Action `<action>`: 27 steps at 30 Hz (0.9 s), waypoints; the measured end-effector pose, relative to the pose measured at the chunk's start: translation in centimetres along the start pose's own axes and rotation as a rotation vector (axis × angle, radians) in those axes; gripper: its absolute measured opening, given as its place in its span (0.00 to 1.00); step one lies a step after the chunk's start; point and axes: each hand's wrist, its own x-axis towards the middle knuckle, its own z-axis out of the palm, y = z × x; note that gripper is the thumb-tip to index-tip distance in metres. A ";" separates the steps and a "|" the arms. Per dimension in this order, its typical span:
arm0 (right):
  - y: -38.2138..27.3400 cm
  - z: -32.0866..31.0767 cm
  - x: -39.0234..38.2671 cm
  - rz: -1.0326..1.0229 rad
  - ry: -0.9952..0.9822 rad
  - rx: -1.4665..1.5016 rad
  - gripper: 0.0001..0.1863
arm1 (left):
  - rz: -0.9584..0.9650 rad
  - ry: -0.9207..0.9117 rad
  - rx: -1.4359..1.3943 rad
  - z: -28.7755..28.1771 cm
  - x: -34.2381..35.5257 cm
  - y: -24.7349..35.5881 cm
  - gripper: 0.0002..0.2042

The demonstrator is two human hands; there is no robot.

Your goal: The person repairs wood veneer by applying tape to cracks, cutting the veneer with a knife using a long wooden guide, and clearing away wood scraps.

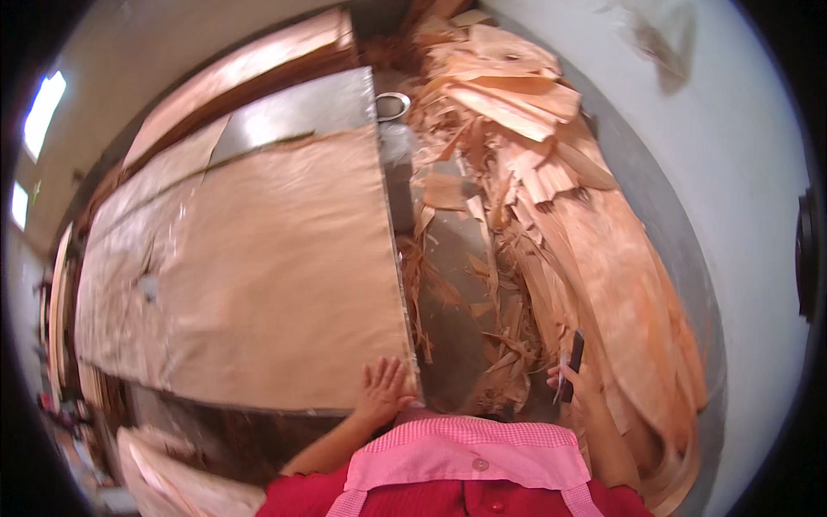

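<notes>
My left hand lies flat with fingers spread on the near right corner of a tan wood veneer sheet. That sheet covers most of a metal-topped table. Out to the right, beside the table, my right hand is closed around a knife. The knife has a long black part and a narrow pale metal part; blur hides its exact shape. On the table's left side, a paler, wrinkled veneer piece with a torn hole meets the large sheet.
Torn veneer scraps are heaped at the far right, with long loose strips running along the wall. Shreds litter the floor. A round white-rimmed container stands by the table's far right corner. Stacked veneer lies behind.
</notes>
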 end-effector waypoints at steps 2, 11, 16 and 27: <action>-2.2 -2.2 2.6 0.017 -0.102 -0.095 0.11 | 0.007 -0.020 -0.052 0.4 -0.3 -0.5 0.37; -10.6 3.8 22.1 0.159 -0.519 -0.231 0.10 | 0.009 -0.014 0.094 1.0 0.3 -0.3 0.34; -18.5 7.0 32.8 0.119 -0.547 -0.232 0.10 | -0.018 -0.074 0.131 -3.3 3.5 -0.6 0.25; -34.9 15.4 54.7 0.021 -0.592 -0.281 0.07 | -0.126 0.527 0.011 -15.1 49.7 -13.0 0.15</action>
